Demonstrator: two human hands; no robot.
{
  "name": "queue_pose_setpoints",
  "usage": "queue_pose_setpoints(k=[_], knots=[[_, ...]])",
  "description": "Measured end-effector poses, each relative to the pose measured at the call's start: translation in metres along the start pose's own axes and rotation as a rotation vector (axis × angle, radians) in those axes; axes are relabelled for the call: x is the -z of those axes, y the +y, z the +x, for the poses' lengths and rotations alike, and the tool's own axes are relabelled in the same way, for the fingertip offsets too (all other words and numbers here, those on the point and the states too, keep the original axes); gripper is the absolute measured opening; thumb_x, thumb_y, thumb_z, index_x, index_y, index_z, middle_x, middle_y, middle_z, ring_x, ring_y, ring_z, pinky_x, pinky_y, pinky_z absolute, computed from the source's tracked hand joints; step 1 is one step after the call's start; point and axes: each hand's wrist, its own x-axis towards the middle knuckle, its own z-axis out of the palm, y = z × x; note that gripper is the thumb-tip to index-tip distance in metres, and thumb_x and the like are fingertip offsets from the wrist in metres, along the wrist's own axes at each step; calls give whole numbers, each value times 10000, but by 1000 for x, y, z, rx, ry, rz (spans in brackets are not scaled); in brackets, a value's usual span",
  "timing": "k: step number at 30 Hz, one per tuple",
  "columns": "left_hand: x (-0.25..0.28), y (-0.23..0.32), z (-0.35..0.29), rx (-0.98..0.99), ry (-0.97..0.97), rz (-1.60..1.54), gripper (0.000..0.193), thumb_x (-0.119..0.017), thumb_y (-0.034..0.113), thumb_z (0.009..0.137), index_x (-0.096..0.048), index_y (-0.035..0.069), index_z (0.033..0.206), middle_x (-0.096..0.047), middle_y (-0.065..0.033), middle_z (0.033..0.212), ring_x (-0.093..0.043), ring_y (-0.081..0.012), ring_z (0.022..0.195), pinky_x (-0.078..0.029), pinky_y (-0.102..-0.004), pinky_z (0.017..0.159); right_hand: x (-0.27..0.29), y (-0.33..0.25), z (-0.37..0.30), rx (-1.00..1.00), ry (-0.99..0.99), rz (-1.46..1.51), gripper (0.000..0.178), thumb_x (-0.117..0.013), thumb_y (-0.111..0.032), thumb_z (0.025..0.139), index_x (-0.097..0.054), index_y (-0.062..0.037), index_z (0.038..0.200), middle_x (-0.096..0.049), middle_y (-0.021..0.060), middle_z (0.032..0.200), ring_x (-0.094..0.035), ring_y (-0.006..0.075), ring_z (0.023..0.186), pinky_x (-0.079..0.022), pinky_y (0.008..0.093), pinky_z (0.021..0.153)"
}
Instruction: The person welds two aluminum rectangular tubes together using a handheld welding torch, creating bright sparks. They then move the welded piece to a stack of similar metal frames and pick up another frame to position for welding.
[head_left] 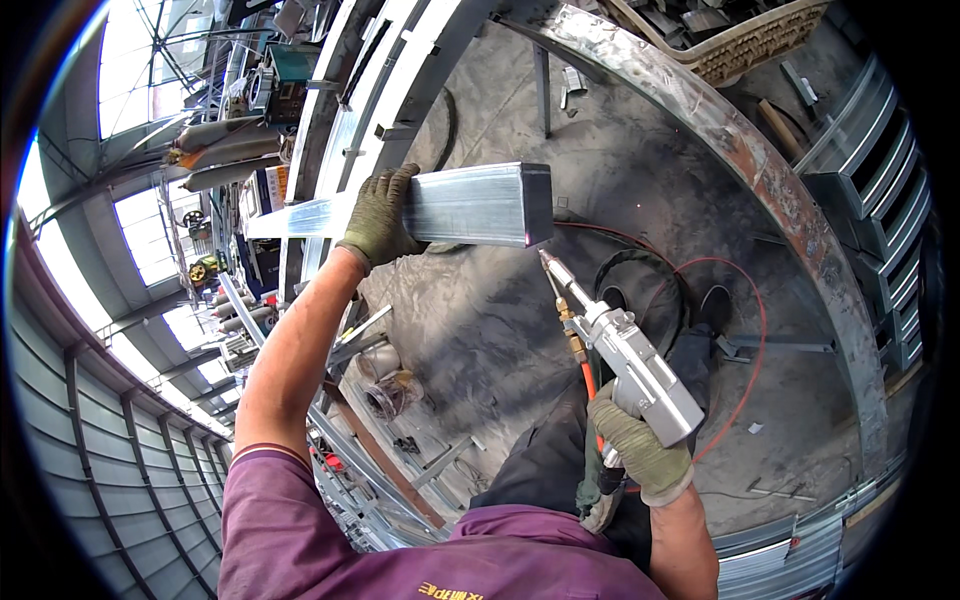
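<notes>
Tube (475, 205), grey metal, square-ended: in the left hand (382, 222), which wears an olive glove. Fingers are folded over its upper edge, palm on the near side; I cannot see where the thumb sits. The tube's square end projects to the right of this grip; its other end runs out to the left.

Right hand (640, 440), gloved alike: closed around the handle of a gun (650, 375), silver-bodied with a slim nozzle (562, 272). From that grip the nozzle points up and leftward, its tip just beside the lower corner of the tube's square end. Contact at the tip: cannot tell.

Orange hose (588, 380) runs along the gun, just left of the right grip. Black hose (684, 300) lies looped on the floor (480, 330), above and right of that grip; red cable (764, 320) arcs farther right.

Bucket (395, 395) stands well below the left grip. Curved beam (740, 140), rust-patched, sweeps around the far right of both grips, with a basket (765, 50) of metal pieces beyond it.
</notes>
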Motion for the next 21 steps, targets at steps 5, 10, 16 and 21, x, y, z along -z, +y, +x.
queue_pose_setpoints(k=[5,10,16,21], knots=[[0,0,0,2,6,7,1203,-1007,282,540,-429,66,1573,-568,-223,1458,-543,-437,1374,-426,-504,1222,-7,-8,5,-21,9,21,44,-764,-43,981,-746,-41,1021,-675,-10,814,-637,91,693,-508,273,627],[1,-1,0,9,-11,5,1212,-1005,281,538,-423,72,1580,-561,-224,1469,-538,-438,1382,-422,-509,1225,-13,-10,7,-4,10,38,40,-762,-45,982,-744,-43,1018,-681,-7,838,-643,94,717,-514,275,650],[2,1,-2,-1,9,17,1224,-1005,269,533,-416,82,1589,-559,-222,1468,-539,-437,1378,-429,-509,1218,-13,-10,11,11,8,20,48,-768,-52,987,-746,-49,1029,-682,-14,844,-643,92,725,-516,277,657],[0,0,0,5,-10,39,1240,-1009,267,527,-405,76,1593,-553,-218,1475,-536,-434,1385,-425,-509,1222,-13,-6,12,23,0,38,71,-778,-50,985,-750,-56,1050,-684,-19,848,-648,92,732,-519,277,661]])
